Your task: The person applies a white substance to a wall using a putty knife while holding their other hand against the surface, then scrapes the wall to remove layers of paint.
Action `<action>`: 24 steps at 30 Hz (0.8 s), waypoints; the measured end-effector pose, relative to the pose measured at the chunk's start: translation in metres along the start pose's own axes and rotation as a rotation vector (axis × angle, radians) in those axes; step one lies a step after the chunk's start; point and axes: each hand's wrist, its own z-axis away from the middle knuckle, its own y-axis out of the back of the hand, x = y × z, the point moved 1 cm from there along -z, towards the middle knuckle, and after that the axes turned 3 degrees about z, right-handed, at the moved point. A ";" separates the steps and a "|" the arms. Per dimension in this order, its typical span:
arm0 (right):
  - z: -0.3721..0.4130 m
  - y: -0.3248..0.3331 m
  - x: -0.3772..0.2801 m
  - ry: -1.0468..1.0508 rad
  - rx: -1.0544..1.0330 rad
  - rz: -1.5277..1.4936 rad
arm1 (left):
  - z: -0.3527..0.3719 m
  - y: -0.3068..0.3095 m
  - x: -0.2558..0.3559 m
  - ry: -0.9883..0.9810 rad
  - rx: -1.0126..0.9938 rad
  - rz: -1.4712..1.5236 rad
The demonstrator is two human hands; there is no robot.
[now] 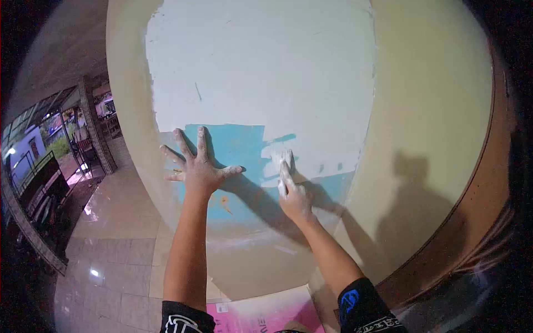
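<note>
Bracing myself, I have my left hand (200, 169) flat against the wall (433, 111), fingers spread wide and gripping nothing. It rests on the upper left part of the blue patch (244, 144). I judge that the wide spread is there to steady me as I lean in close.

My right hand (294, 197) is closed around a scraper (282, 161), with the forefinger laid along its back. That finger is probably there to press the blade flat to the surface. The blade sits at the right edge of the blue patch, just where the white coat (261, 66) breaks into ragged smears.

The scraper looks small and flat. It is so caked in white that I cannot tell its edges or its handle apart from my fingers, which are smeared the same colour.

Above both hands the white coat covers a broad area, with a few thin scratches in it. Around that the wall is pale cream. Below the blue, a dull, patchy band runs across, with an orange speck near my left wrist.

My arms throw dark shadows (411, 211) to the right. A shiny tiled floor (111, 222) lies to the left, and a pink sheet (266, 316) sits at the foot of the wall between my elbows.
</note>
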 end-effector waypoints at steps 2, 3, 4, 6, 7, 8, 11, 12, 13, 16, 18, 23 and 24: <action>-0.014 0.004 0.001 0.072 0.116 -0.074 | -0.001 -0.001 -0.001 -0.005 0.002 -0.010; -0.011 0.001 0.006 0.057 0.112 -0.071 | 0.000 -0.003 -0.001 -0.001 0.009 -0.012; -0.006 -0.004 0.012 0.034 0.110 -0.111 | 0.000 -0.001 0.002 0.007 0.008 -0.037; 0.008 -0.010 0.020 0.024 0.163 -0.145 | 0.003 -0.001 0.000 -0.008 -0.004 -0.028; 0.009 -0.009 0.025 0.026 0.173 -0.140 | 0.001 0.000 0.001 -0.004 0.007 -0.011; 0.007 -0.008 0.030 0.063 0.201 -0.153 | 0.000 0.001 0.003 0.004 -0.022 -0.037; -0.014 -0.005 0.030 0.195 0.335 -0.222 | -0.001 -0.002 0.000 -0.014 -0.006 -0.026; -0.016 0.000 0.028 0.055 0.183 -0.239 | -0.002 0.002 0.001 0.021 -0.078 -0.007; -0.016 0.003 0.028 -0.084 0.031 -0.252 | -0.002 0.001 0.001 0.027 -0.081 -0.008; 0.006 -0.010 0.043 0.032 0.143 -0.226 | -0.002 0.005 0.004 0.046 -0.104 -0.007; 0.006 -0.020 0.051 -0.002 0.129 -0.271 | 0.000 0.003 0.002 0.046 -0.070 -0.013; -0.018 0.014 0.028 -0.012 0.159 -0.173 | -0.001 -0.002 0.000 0.004 -0.010 -0.066; -0.011 0.009 0.032 0.052 0.235 -0.175 | -0.001 0.000 0.002 0.021 -0.033 -0.073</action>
